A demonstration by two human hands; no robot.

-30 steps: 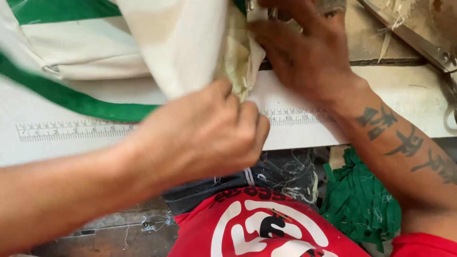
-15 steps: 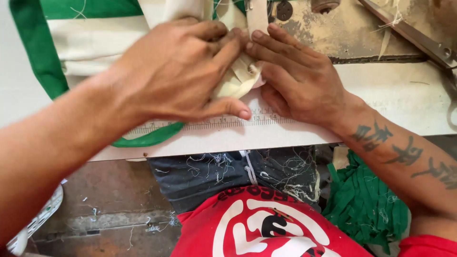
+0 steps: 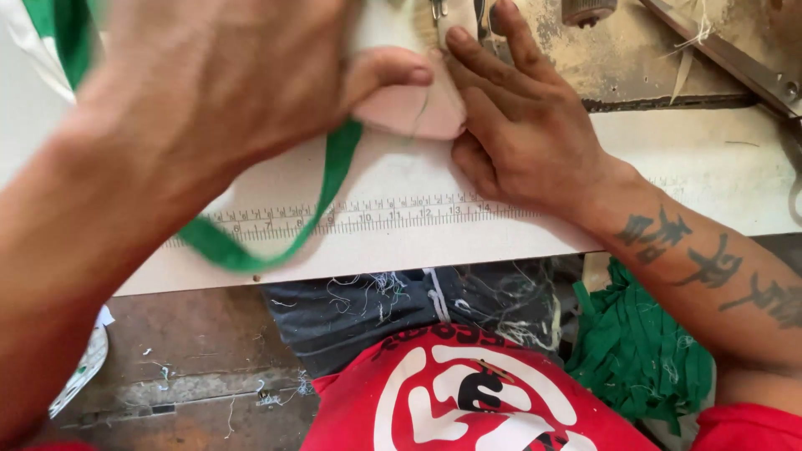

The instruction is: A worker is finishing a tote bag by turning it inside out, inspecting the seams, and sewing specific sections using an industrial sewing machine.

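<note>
Because the pale cloth piece [image 3: 409, 113] lies limp and thin on the white sewing table [image 3: 710, 175], it looks light, soft and quick to shift or bunch, so in my judgement flat fingertip pressure near its edge suits it better than a pinch. It sits at the table's far edge, just in front of the machine's needle area, with a green binding strip [image 3: 326, 192] trailing from it over the printed ruler [image 3: 393, 213] toward the near edge. The left hand [image 3: 225, 83] is half curled, thumb pressing down on the cloth; how firmly its fingers grip I cannot tell. The right hand [image 3: 526, 125] lies open and flat, fingertips touching the cloth's right edge, holding nothing closed.
</note>
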